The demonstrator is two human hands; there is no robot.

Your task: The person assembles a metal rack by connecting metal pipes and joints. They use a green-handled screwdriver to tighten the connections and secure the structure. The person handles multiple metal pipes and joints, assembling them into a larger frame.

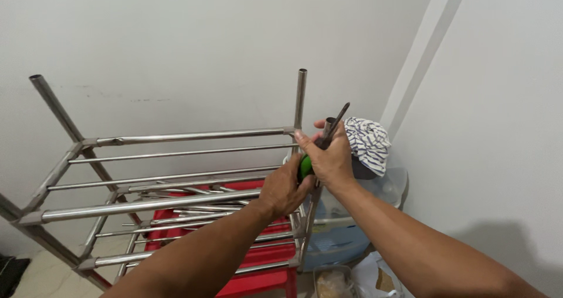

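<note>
A stainless steel rack (176, 137) of tubes and rods stands against the white wall, with upright posts at its corners. My right hand (330, 156) is wrapped around the top of the near right post and also holds a dark thin tool shaft (340, 117) that points up and right. Just below it, my left hand (284, 188) grips the green handle (305, 165) of a screwdriver-like tool beside the same post. Most of the handle is hidden by both hands.
A striped blue and white cloth (368, 142) lies on a translucent plastic container (384, 192) to the right of the rack. A red plastic stool (267, 263) sits under the rack. A bag and a small tub (333, 283) lie on the floor near the wall corner.
</note>
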